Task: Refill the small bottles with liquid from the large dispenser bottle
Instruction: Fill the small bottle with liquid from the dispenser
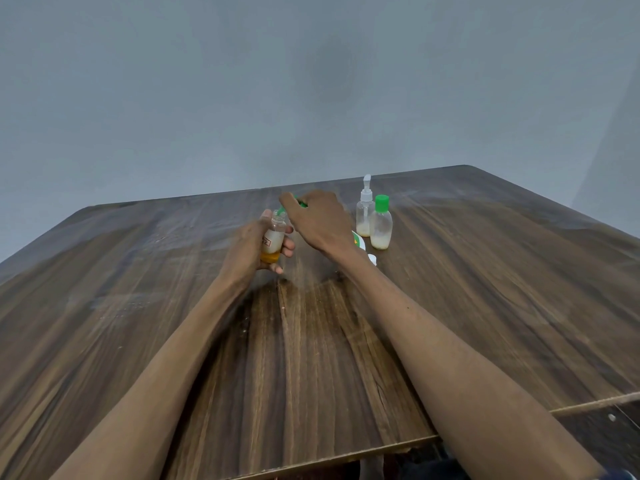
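Note:
My left hand (251,249) grips a small clear bottle (273,239) with a white label and a little amber liquid at the bottom, held upright above the table. Its neck is uncapped. My right hand (318,220) hovers just right of the neck and pinches a green cap (302,204), mostly hidden by the fingers. To the right stand a clear pump bottle (364,211) and a small green-capped bottle (381,223), each with a thin layer of pale liquid. A white and green object (360,241) lies behind my right wrist, largely hidden.
The wooden table (311,341) stretches wide around my arms. Its front edge runs across the bottom, with a gap at the lower right. A plain grey wall stands behind the far edge. A small white piece (372,259) lies beside my right wrist.

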